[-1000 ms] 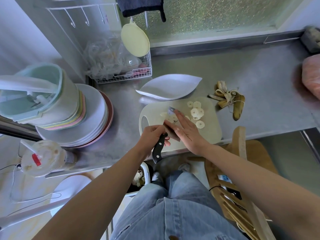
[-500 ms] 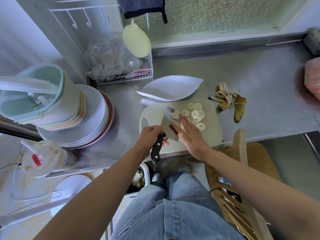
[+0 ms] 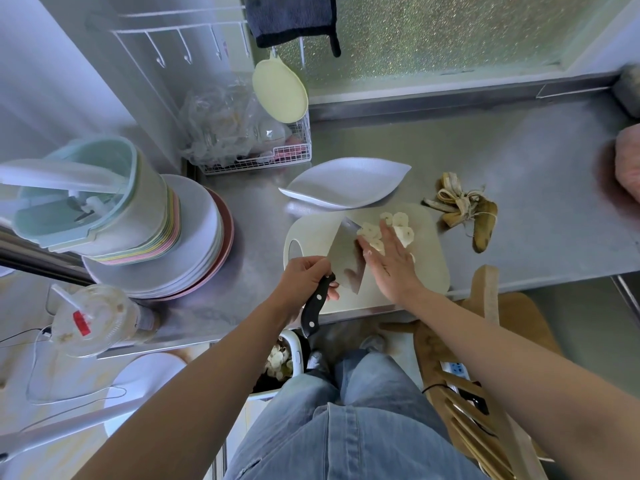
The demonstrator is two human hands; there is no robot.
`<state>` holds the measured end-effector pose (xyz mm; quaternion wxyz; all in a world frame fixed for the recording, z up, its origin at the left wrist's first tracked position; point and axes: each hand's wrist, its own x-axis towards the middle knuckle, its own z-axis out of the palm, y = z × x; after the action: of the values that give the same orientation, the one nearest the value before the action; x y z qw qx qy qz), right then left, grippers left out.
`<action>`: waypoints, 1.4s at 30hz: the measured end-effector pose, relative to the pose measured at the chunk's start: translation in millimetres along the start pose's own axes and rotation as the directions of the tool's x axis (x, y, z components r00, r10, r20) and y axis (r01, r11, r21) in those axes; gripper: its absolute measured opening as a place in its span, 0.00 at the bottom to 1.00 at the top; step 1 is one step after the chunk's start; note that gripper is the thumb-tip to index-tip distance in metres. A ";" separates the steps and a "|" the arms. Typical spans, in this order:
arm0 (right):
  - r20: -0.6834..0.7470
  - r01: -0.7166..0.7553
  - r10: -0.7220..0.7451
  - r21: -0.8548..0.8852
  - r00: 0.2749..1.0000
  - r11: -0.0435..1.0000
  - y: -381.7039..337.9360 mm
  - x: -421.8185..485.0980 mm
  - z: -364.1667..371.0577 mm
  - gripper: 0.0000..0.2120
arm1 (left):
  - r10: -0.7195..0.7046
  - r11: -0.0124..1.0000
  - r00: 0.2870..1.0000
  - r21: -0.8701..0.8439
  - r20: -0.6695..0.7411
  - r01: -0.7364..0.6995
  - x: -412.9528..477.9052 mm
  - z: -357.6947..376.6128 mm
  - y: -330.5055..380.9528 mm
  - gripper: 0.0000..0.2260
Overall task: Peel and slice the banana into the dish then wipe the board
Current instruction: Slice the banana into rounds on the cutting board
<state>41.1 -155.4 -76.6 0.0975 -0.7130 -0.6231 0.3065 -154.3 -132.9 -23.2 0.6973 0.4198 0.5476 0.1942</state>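
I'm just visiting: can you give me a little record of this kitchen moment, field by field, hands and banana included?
left hand: grips the knife by its black handle
right hand: open, fingers flat on the banana slices beside the blade
banana slices: gathered on the cutting board
dish: white, empty, behind the board
peel: on the counter, right of the board

Bare forearms, no sleeves; faded light-blue denim jeans.

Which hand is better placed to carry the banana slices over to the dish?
Left, probably. The left hand grips the knife, whose blade lies on the board beside the slices; the right hand, fingers straight, only rests against them.
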 end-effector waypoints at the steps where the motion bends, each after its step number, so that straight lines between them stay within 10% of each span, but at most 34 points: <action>1: -0.001 -0.034 0.034 -0.038 0.999 0.999 1.0 1.9 0.7 0.23 | 0.001 1.000 1.000 0.003 -0.001 -0.001 -1.0 -1.2 -0.2 0.10; 6: -0.004 0.090 -0.090 -0.026 0.996 0.996 -12.8 -0.7 0.8 0.26 | 0.021 1.000 1.000 -0.008 0.006 -0.021 -4.0 -4.6 0.3 0.10; 15: -0.091 -0.111 0.099 -0.141 0.991 0.984 -9.7 -2.1 -9.9 0.23 | 0.092 0.994 0.994 0.059 -0.064 -0.088 -5.4 -12.9 -3.6 0.08; 19: -0.140 -0.086 0.097 0.082 0.985 0.993 -9.8 -3.9 -15.2 0.20 | 0.138 0.986 0.989 0.098 -0.047 -0.133 -6.4 -10.2 2.2 0.08; 23: 0.133 -0.234 0.193 0.567 0.972 0.790 -37.7 -14.6 -27.7 0.18 | 0.258 0.933 0.966 0.268 -0.034 -0.240 -1.7 1.0 1.6 0.11; 32: 0.337 -0.362 0.168 0.675 0.926 0.643 -46.7 -29.7 -55.2 0.17 | 0.490 0.508 0.853 0.737 0.179 -0.446 7.0 48.0 2.3 0.20; 38: 0.304 -0.359 0.192 0.780 0.933 0.513 -14.5 -29.8 -50.7 0.16 | 0.503 0.412 0.792 0.710 0.346 -0.571 14.2 61.8 1.6 0.19; 42: 0.224 -0.327 0.262 0.818 0.939 0.473 -6.1 -25.7 -49.8 0.15 | 0.529 0.525 0.783 0.600 0.326 -0.604 15.4 56.4 4.9 0.14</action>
<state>62.9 -166.4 -25.8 0.3548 -0.6608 -0.2667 0.6052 -96.0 -139.8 -25.8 0.4202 0.8072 0.3756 0.1753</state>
